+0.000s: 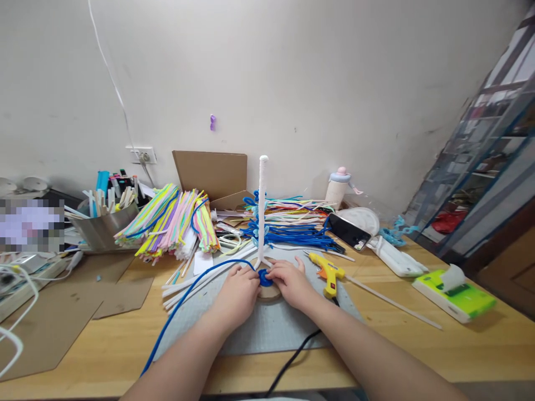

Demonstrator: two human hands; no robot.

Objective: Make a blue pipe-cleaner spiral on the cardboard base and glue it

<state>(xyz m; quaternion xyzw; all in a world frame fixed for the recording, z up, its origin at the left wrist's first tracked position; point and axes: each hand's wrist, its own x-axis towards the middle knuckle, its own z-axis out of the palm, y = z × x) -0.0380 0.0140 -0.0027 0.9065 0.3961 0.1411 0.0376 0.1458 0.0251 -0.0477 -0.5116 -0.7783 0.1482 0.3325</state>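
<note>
A blue pipe cleaner coil [264,278] lies flat on a round cardboard base [270,296]. From the coil, a long blue pipe cleaner [188,291] loops over my left hand [239,292] and runs down to the table's front edge. My left fingers are closed at the coil's left side, gripping the blue strand. On the other side, the bent fingers of my right hand [293,282] press the coil's edge. Behind the coil rises a white wrapped stem [262,206], upright, its foot splayed on the base. Fingertips partly hide the coil.
Right of my hand, a yellow glue gun [330,273] lies on the grey mat [284,337], with its black cord near my right forearm. Pipe cleaner bundles [171,223], a phone [348,231] and a bottle [336,189] are behind. A tissue pack [455,295] is far right.
</note>
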